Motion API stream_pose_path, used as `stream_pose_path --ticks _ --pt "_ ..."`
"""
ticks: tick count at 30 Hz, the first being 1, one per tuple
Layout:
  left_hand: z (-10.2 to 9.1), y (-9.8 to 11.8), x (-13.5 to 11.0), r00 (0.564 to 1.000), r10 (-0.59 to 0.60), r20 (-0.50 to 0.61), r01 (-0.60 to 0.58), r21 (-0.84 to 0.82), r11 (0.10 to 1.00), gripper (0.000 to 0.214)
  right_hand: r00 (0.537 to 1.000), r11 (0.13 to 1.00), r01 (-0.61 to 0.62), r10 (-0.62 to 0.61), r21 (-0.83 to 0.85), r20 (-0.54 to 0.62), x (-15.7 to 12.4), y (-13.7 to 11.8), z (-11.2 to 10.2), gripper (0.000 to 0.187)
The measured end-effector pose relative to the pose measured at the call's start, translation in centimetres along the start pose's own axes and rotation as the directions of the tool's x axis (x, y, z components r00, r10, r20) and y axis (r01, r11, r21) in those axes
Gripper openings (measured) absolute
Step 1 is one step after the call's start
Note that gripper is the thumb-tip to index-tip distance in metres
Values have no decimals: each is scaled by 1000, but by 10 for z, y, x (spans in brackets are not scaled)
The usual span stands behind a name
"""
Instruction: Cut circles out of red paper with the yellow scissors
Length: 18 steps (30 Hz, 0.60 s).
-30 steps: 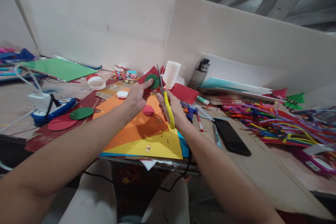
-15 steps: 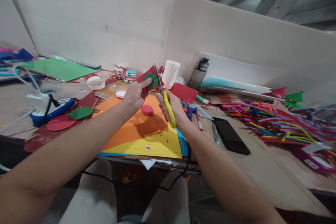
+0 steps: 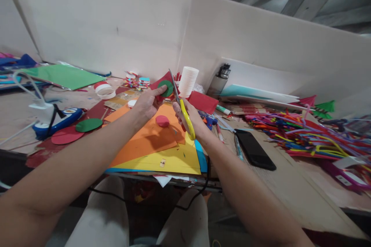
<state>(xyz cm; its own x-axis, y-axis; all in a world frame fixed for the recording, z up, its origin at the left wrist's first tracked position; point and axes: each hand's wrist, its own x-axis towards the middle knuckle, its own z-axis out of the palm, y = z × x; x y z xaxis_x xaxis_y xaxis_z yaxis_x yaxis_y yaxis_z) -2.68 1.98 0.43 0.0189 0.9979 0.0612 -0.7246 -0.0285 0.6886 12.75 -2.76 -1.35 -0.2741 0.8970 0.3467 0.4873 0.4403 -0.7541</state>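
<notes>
My left hand [image 3: 148, 104] pinches a piece of red paper [image 3: 158, 82] with a green circle [image 3: 166, 89] lying against it, the thumb pressed on the circle. My right hand [image 3: 189, 115] is closed round a pair of scissors [image 3: 188, 119] with yellow handles. Their blades point up and away, at the right edge of the red paper beside the green circle. Below the hands, a small red disc [image 3: 162, 121] rests on orange sheets [image 3: 145, 144], which overlap a yellow sheet [image 3: 174, 162].
Behind the hands stands a stack of white paper cups [image 3: 189, 81]. A red sheet [image 3: 203, 102], a black phone [image 3: 254, 149] and many pipe cleaners [image 3: 301, 131] lie to the right. On the left are larger green [image 3: 88, 125] and red [image 3: 67, 135] ovals by a blue-and-white power strip [image 3: 60, 120].
Both hands, the red paper and the scissors have shifted very slightly; the blades stay at the paper's right edge. The things on the table keep their places.
</notes>
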Motion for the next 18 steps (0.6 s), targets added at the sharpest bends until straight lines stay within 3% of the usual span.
stream_pose_path --ticks 18 --pt "-1 5 0 999 -17 27 16 23 1000 11 999 1000 -18 18 6 -39 -1 3 -3 44"
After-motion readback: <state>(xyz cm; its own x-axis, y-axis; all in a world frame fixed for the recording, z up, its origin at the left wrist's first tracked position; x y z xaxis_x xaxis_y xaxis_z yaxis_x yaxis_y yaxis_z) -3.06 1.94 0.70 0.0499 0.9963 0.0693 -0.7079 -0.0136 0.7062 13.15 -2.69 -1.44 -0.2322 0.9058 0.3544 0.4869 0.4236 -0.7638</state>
